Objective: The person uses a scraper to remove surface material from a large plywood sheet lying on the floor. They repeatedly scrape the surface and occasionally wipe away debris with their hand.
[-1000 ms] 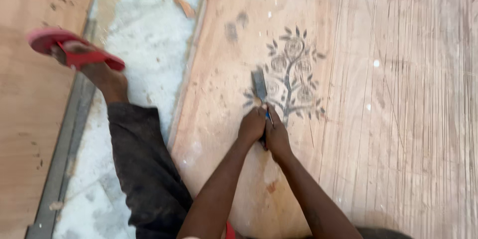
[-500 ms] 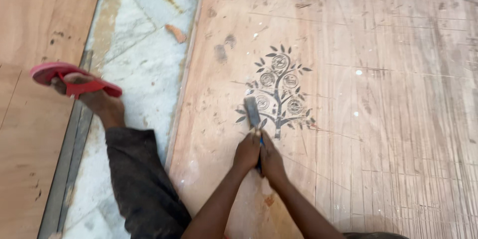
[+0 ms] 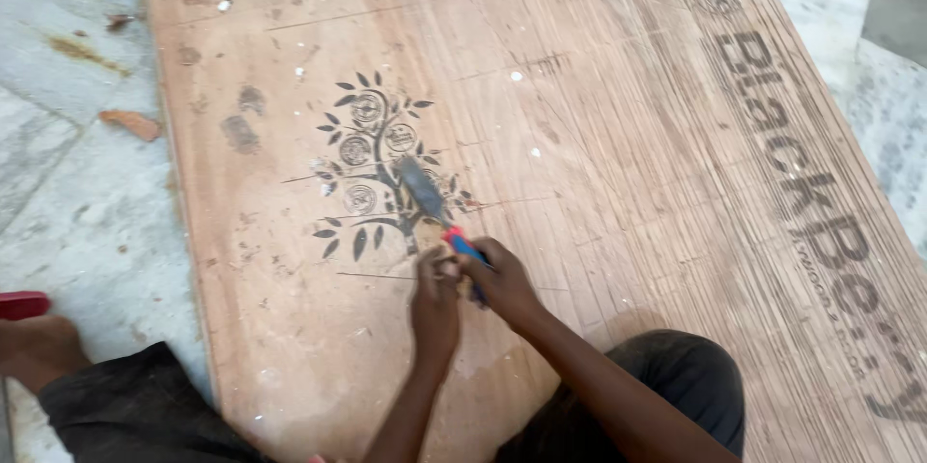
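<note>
Both hands grip one chisel (image 3: 436, 210). L hand (image 3: 435, 304) sits closed by its red-blue handle, fingers curled; can't tell how much it touches. R hand (image 3: 502, 281) wraps tight round handle. Blade tip rests on tree stencil (image 3: 372, 168) of plywood sheet (image 3: 618, 135). Handle mostly hidden; red sandal (image 3: 21, 305) cut off at left edge.
</note>
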